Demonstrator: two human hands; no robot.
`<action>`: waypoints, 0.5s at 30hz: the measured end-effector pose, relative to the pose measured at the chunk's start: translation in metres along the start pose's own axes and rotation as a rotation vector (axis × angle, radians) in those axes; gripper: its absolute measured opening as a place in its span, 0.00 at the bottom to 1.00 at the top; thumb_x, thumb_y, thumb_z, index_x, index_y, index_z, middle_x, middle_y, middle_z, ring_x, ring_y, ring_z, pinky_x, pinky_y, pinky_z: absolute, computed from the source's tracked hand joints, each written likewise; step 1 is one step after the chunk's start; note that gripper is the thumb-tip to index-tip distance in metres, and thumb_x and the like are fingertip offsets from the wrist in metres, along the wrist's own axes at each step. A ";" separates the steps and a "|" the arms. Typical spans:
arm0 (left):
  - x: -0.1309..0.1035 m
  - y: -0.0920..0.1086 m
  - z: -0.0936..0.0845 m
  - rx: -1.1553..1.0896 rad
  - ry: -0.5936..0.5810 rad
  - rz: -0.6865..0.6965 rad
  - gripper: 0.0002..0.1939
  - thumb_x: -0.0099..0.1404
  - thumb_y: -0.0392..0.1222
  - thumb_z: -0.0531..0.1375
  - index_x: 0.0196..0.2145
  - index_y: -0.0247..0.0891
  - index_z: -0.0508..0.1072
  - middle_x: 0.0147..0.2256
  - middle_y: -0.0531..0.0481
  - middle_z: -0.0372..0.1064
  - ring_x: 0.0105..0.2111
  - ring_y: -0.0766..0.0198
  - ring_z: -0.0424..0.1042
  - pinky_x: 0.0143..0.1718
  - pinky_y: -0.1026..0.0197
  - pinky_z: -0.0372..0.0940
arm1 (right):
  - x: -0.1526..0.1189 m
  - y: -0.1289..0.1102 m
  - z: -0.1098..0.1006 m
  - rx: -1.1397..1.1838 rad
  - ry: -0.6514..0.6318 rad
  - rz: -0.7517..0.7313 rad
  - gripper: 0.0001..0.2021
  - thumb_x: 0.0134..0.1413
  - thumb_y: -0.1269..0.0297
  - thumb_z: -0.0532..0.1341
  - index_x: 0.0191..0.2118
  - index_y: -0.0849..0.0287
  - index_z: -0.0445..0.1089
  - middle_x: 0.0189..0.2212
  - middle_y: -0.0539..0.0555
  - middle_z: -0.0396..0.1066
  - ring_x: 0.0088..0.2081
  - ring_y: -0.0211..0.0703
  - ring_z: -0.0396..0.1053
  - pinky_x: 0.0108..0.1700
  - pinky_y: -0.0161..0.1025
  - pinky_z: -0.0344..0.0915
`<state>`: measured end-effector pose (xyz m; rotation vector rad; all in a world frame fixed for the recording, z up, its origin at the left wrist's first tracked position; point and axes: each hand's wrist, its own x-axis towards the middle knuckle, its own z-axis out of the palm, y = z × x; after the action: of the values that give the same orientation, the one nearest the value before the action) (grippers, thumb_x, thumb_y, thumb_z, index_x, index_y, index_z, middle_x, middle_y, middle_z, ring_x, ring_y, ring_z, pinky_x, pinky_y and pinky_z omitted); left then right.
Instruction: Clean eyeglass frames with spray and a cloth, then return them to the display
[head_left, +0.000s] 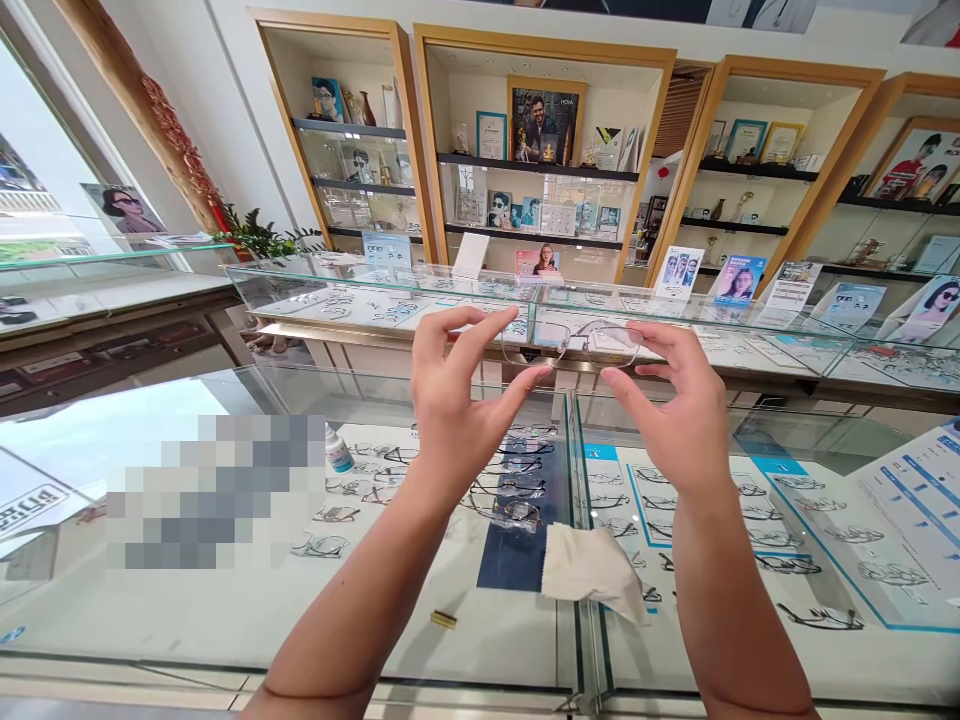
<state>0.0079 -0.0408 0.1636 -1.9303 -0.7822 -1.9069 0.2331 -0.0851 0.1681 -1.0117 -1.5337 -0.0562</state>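
Observation:
A pair of thin-rimmed eyeglasses (576, 340) is held up in front of me, above the glass counter, with both lenses facing me. My left hand (457, 385) pinches its left side between thumb and fingers. At the other end, my right hand (675, 385) has thumb and fingers closed around the right lens edge. The temples are hard to make out against the background. Below, a cream cleaning cloth (589, 570) lies crumpled on the counter glass between my forearms. A small white bottle (339, 450) with a blue label stands left of my left wrist.
Rows of eyeglasses (517, 487) lie inside the glass display counter (360, 640). A small gold-coloured piece (443, 620) is near the front. Another display counter (375, 280) runs across behind, with upright cards (679, 272). Wood-framed shelves (544, 165) line the wall. A printed sheet (919, 500) sits at right.

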 end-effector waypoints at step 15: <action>0.001 -0.012 0.005 -0.174 -0.107 -0.135 0.26 0.64 0.53 0.73 0.58 0.50 0.76 0.51 0.45 0.73 0.53 0.53 0.72 0.53 0.46 0.72 | -0.002 -0.011 0.002 -0.078 0.081 -0.083 0.18 0.62 0.60 0.68 0.57 0.47 0.71 0.55 0.56 0.76 0.58 0.56 0.74 0.53 0.58 0.78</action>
<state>0.0047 -0.0279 0.1626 -2.1486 -0.8208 -2.0243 0.2246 -0.0914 0.1712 -0.9949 -1.5086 -0.2136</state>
